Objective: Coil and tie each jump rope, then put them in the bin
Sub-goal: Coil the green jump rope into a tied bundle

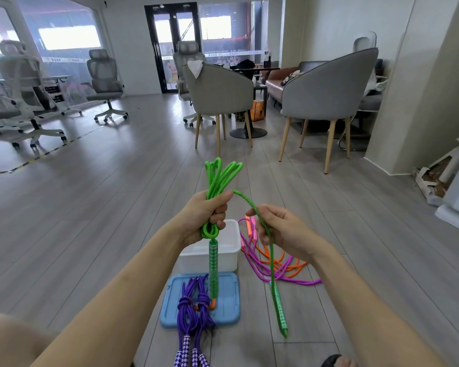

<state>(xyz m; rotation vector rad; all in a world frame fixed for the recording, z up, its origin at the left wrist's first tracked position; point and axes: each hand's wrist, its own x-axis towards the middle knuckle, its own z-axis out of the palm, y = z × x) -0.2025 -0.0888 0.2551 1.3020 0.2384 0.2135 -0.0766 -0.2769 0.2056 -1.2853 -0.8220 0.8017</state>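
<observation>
My left hand (pixel 206 217) grips a folded bundle of the green jump rope (pixel 220 178), its loops sticking up above my fist and one green handle (pixel 213 271) hanging below. My right hand (pixel 278 229) pinches the free green strand, which arcs from the bundle and drops to the second handle (pixel 280 311). A white bin (pixel 223 250) stands on the floor beneath my hands. Two coiled, tied purple ropes (pixel 194 311) lie across a blue lid (pixel 223 303). Loose pink and orange ropes (pixel 270 263) sprawl right of the bin.
Grey armchairs (pixel 220 94) and a round table stand ahead on the wooden floor. Office chairs (pixel 104 83) line the left side. Cardboard and a white frame (pixel 440 176) lean against the wall at right. The tip of a dark shoe (pixel 331 361) shows at the bottom edge.
</observation>
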